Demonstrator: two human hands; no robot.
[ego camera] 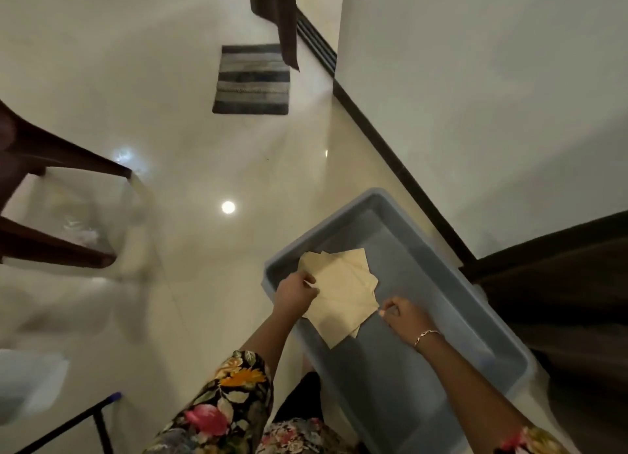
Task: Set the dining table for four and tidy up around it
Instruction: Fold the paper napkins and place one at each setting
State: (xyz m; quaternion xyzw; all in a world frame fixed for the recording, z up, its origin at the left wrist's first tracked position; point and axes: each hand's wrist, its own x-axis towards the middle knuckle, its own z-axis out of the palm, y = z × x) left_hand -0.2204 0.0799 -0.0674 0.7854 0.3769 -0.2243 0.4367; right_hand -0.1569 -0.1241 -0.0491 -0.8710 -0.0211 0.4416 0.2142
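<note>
Floral sleeves point(234, 396) frame both forearms, which reach forward and down over a grey-blue plastic tub point(413, 378) standing on the glossy floor point(204, 154) beside the wall. The left hand point(295, 295) has its fingers curled and pinches the left edge of a fanned stack of beige napkins point(343, 290). The right hand point(404, 316), with a thin bracelet point(426, 336) at the wrist, closes its fingertips on the stack's right corner. The napkins lie between the two hands, within the tub's outline toward its far end; whether they rest on its bottom or are lifted cannot be told. A dark chair point(51, 154) stands to the left, and a striped mat point(253, 79) lies farther off.
</note>
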